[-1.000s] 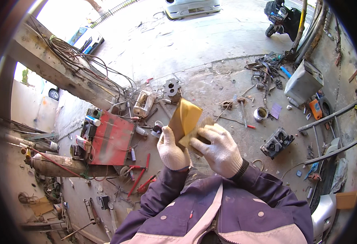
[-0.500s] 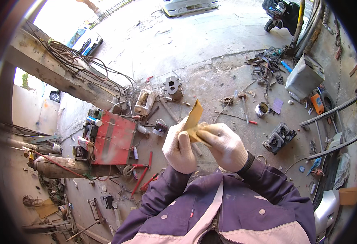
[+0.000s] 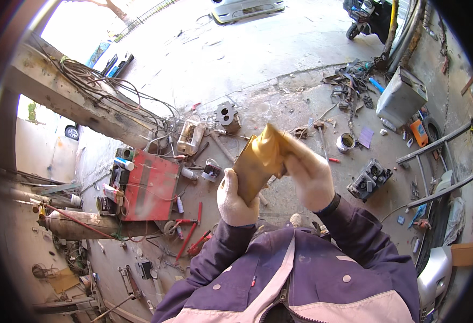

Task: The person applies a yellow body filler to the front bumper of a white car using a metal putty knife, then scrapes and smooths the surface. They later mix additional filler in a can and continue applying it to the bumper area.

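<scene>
A yellow-brown sheet (image 3: 254, 166), paper-like, creased and bent at its upper right, is held up in front of my chest. Its exact kind does not show. White knit gloves cover both hands. My left hand (image 3: 238, 202) grips the lower left edge, thumb upright along the side and fingers partly hidden behind the sheet. At the upper right corner, my right hand (image 3: 311, 182) has its fingers closed on the sheet. Motion smears those fingers.
Left of me stands a red metal box (image 3: 151, 185) beside a gas cylinder (image 3: 77, 223). An engine block (image 3: 228, 117) lies ahead. To the right are another engine part (image 3: 370, 180), an open can (image 3: 346, 142) and a metal ladder-like frame (image 3: 436, 196). Tools and cables litter the floor.
The sheet has turned to show a broader face. My right hand has moved slightly right and up along it, while my left hand has shifted its grip to the lower edge.
</scene>
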### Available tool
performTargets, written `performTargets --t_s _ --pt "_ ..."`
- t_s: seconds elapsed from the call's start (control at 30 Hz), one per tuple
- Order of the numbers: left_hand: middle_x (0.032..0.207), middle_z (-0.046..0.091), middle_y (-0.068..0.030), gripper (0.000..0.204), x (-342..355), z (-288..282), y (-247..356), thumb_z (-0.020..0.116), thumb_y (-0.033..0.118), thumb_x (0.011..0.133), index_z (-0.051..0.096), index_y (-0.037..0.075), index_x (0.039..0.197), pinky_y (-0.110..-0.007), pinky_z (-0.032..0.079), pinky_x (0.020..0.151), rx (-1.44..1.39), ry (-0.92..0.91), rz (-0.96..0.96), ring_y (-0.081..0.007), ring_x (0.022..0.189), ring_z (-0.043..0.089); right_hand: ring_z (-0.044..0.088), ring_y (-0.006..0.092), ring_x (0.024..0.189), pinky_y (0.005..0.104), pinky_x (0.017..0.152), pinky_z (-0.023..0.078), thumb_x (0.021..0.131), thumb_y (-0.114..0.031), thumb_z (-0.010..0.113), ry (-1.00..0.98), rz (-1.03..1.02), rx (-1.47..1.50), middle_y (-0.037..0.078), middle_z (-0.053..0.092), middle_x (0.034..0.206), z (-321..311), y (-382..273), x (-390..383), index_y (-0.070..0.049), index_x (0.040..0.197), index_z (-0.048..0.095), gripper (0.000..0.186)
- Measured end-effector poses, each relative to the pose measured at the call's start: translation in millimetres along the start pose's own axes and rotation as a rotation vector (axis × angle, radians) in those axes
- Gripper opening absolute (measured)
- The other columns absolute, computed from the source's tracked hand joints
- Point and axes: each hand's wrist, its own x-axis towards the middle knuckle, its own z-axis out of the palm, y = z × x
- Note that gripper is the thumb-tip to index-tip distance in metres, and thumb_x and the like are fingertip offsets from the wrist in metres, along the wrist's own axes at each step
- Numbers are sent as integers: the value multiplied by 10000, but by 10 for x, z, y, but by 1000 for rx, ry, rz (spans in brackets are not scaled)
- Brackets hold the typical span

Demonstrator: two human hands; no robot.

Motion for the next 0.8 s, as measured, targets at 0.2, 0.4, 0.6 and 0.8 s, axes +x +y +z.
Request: performTargets --t_s 0.2,0.4,0.6,0.8 --pt "1198 723 -137 222 11 -53 86 617 133 1137 633 12 1322 -362 602 888 906 -22 544 -246 1012 728 761 367 1115 406 977 600 982 57 707 -148 -339 -690 216 756 1284 -153 83 19 -20 1356 733 383" --pt "1175 745 -147 296 42 144 135 589 204 1164 665 -37 1319 -372 599 912 618 25 441 -243 1001 740 697 378 1194 487 1080 561 845 -31 790 1 -590 -930 161 724 1225 111 -94 24 -66 1311 760 468" --pt "1254 760 -143 473 167 143 129 577 343 1182 680 -90 1343 -339 582 946 -76 247 228 -213 1040 750 731 372 1076 445 978 590 887 61 726 -338 -309 -632 147 756 1134 114 -45 -158 -41 1269 766 397" --pt "1154 770 -155 359 43 90 144 501 102 1122 718 -125 1297 -341 541 974 546 92 540 -203 1047 710 703 128 1060 309 969 582 1103 16 577 142 154 -64 104 766 1186 -120 -77 -1 34 1369 700 293"
